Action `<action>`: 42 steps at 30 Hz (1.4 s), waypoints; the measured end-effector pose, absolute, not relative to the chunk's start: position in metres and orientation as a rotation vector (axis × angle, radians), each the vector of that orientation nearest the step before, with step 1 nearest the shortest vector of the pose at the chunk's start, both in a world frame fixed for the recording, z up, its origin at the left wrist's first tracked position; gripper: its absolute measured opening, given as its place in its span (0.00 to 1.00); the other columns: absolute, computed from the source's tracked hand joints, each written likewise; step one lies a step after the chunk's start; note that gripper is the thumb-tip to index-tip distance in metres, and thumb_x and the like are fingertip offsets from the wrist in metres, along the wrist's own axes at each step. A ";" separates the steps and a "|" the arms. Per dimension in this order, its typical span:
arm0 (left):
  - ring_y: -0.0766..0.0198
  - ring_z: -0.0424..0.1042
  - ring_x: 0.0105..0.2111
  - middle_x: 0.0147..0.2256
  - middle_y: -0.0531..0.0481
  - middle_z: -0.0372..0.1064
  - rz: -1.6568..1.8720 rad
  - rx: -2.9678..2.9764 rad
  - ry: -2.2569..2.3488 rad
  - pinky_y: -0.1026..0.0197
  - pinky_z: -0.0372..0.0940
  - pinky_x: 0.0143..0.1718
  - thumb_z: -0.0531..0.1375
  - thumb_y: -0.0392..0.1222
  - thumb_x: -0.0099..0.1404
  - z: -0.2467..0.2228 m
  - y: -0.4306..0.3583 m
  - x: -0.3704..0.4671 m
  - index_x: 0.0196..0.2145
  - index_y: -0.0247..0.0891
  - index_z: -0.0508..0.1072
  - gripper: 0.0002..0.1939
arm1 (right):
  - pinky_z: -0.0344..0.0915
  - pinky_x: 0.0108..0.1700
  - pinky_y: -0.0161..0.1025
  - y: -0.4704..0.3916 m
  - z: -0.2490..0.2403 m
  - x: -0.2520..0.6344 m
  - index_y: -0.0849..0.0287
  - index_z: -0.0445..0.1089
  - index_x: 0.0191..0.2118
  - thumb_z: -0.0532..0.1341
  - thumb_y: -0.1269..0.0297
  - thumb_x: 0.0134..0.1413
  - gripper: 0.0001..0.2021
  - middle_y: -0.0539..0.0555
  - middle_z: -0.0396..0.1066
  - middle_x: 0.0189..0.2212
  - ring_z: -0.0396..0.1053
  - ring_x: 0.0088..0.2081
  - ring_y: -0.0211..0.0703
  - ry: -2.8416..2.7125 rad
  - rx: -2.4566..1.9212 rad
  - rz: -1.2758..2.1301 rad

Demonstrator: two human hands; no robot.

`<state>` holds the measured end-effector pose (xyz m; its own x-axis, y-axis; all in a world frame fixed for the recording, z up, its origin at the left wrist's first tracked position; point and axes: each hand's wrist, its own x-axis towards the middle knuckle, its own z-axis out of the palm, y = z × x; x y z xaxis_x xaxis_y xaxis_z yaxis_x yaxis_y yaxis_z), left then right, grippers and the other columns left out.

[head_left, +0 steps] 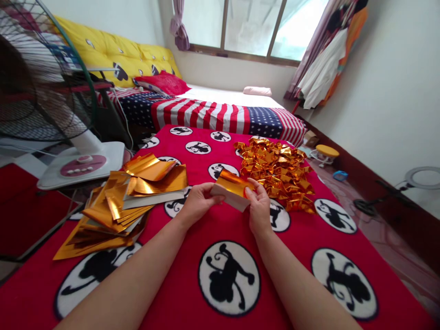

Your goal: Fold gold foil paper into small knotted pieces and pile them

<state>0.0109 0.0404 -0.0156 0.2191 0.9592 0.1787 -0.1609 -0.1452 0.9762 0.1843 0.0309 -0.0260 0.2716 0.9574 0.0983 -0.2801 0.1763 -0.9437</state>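
Note:
Between my two hands is a sheet of gold foil paper [233, 185], curved over so that part of its white back shows along the near side. My left hand [201, 200] pinches its left end with thumb and fingers. At the right end, my right hand [258, 205] grips it, the thumb lying on the gold face. To the left lies a loose, overlapping stack of flat gold foil sheets [113, 206], some with white undersides showing. Folded gold foil pieces [275, 169] form a heap just beyond and to the right of my right hand.
A red cloth with monkey circles [288, 284] covers the work surface. At the left stands an electric fan [82, 160]. Beyond is a bed with a flag-patterned cover [206, 114]. On the right floor are a yellow-topped stool [326, 151] and a ring light [421, 178].

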 end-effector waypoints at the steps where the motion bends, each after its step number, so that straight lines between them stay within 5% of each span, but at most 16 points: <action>1: 0.65 0.72 0.27 0.27 0.50 0.76 1.223 1.304 0.853 0.64 0.68 0.31 0.71 0.41 0.49 -0.015 0.041 0.011 0.33 0.35 0.79 0.12 | 0.70 0.34 0.38 0.031 -0.026 0.185 0.53 0.65 0.55 0.63 0.59 0.51 0.24 0.53 0.75 0.39 0.73 0.34 0.42 -0.889 -1.002 1.016; 5: 0.68 0.70 0.26 0.28 0.50 0.76 1.279 1.157 0.867 0.67 0.65 0.29 0.71 0.45 0.49 -0.010 0.041 0.011 0.33 0.34 0.80 0.15 | 0.67 0.50 0.43 0.030 -0.024 0.188 0.51 0.70 0.52 0.59 0.69 0.48 0.23 0.53 0.66 0.56 0.67 0.52 0.47 -1.113 -1.002 0.807; 10: 0.70 0.69 0.25 0.29 0.49 0.76 1.316 1.017 0.896 0.69 0.64 0.28 0.71 0.49 0.49 -0.007 0.042 0.009 0.36 0.34 0.79 0.19 | 0.56 0.62 0.48 0.023 -0.016 0.189 0.53 0.77 0.40 0.56 0.73 0.48 0.16 0.52 0.68 0.54 0.62 0.58 0.48 -1.376 -0.926 0.719; 15: 0.74 0.63 0.20 0.23 0.55 0.69 1.339 0.923 0.871 0.71 0.57 0.21 0.70 0.50 0.50 -0.009 0.044 0.009 0.32 0.35 0.78 0.17 | 0.62 0.53 0.43 0.019 -0.011 0.184 0.55 0.76 0.34 0.63 0.66 0.52 0.04 0.54 0.74 0.44 0.70 0.47 0.46 -1.406 -0.977 0.636; 18: 0.75 0.55 0.16 0.16 0.58 0.60 1.377 0.988 0.900 0.70 0.49 0.17 0.68 0.51 0.53 -0.009 0.045 0.009 0.25 0.35 0.75 0.15 | 0.65 0.42 0.39 0.018 -0.015 0.182 0.56 0.75 0.33 0.64 0.60 0.54 0.06 0.51 0.75 0.32 0.70 0.36 0.43 -1.306 -1.044 0.715; 24: 0.67 0.70 0.26 0.29 0.50 0.76 1.424 0.994 0.951 0.68 0.62 0.25 0.70 0.50 0.50 -0.008 0.046 0.008 0.32 0.35 0.78 0.17 | 0.62 0.29 0.34 0.017 -0.020 0.179 0.57 0.73 0.32 0.65 0.55 0.51 0.10 0.49 0.73 0.26 0.67 0.27 0.39 -1.132 -1.006 0.986; 29: 0.59 0.75 0.36 0.36 0.45 0.79 1.349 1.020 0.839 0.62 0.68 0.38 0.71 0.48 0.49 -0.010 0.044 0.009 0.40 0.33 0.78 0.23 | 0.65 0.31 0.34 0.016 -0.018 0.174 0.58 0.74 0.34 0.66 0.56 0.50 0.10 0.50 0.75 0.28 0.69 0.29 0.39 -1.101 -0.983 1.070; 34: 0.61 0.76 0.31 0.35 0.45 0.79 1.353 0.929 0.865 0.62 0.69 0.33 0.73 0.45 0.45 -0.013 0.046 0.009 0.42 0.33 0.74 0.27 | 0.66 0.30 0.34 0.016 -0.018 0.174 0.54 0.70 0.45 0.59 0.56 0.58 0.13 0.51 0.75 0.33 0.70 0.29 0.38 -1.026 -0.885 1.099; 39: 0.62 0.75 0.27 0.32 0.47 0.78 1.370 0.841 0.944 0.64 0.68 0.29 0.74 0.44 0.42 -0.011 0.049 0.008 0.45 0.34 0.71 0.32 | 0.69 0.35 0.35 0.020 -0.017 0.178 0.49 0.64 0.56 0.62 0.68 0.51 0.25 0.55 0.68 0.52 0.71 0.36 0.38 -1.167 -0.884 0.889; 42: 0.62 0.75 0.27 0.33 0.47 0.78 1.338 0.844 0.966 0.64 0.68 0.28 0.74 0.44 0.41 -0.011 0.048 0.008 0.45 0.34 0.70 0.33 | 0.69 0.34 0.34 0.022 -0.017 0.182 0.47 0.68 0.55 0.61 0.72 0.49 0.25 0.54 0.66 0.54 0.70 0.40 0.40 -1.337 -0.910 0.830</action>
<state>0.0083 0.0477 -0.0108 -0.0137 0.9967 -0.0802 -0.3900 0.0685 0.9183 0.1822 0.0216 -0.0167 0.0668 0.9010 0.4287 0.0154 0.4287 -0.9033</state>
